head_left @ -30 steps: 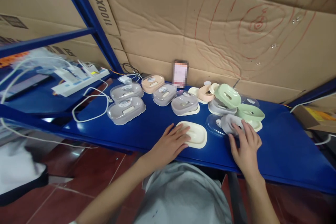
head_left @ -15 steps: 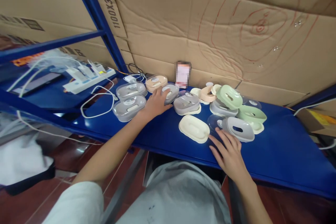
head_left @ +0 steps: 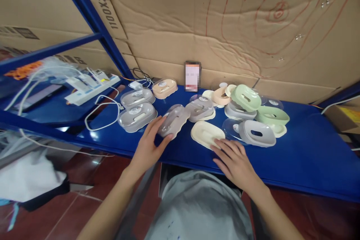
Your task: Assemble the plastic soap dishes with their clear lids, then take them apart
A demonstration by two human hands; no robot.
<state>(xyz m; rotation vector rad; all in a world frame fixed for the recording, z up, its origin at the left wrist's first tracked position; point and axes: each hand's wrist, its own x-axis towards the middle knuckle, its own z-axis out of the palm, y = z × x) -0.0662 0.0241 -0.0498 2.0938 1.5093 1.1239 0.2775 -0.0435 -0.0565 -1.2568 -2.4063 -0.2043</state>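
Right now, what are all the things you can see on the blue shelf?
Grey box: one, clear lid, tilted in left hand.
Closed grey boxes: two, left part of shelf.
Peach box: one, at the back.
Cream tray: one, front middle.
Loose pile: green, grey, peach and cream parts, right of middle.
Power strip: one, white, far left, with white cables.
Shelf: blue.
Cardboard: brown, behind.
Left hand: holds grey box.
Right hand: flat, fingertips touching cream tray.

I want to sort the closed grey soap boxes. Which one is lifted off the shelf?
The grey soap box held tilted in the left hand; the other closed grey ones lie flat on the blue shelf.
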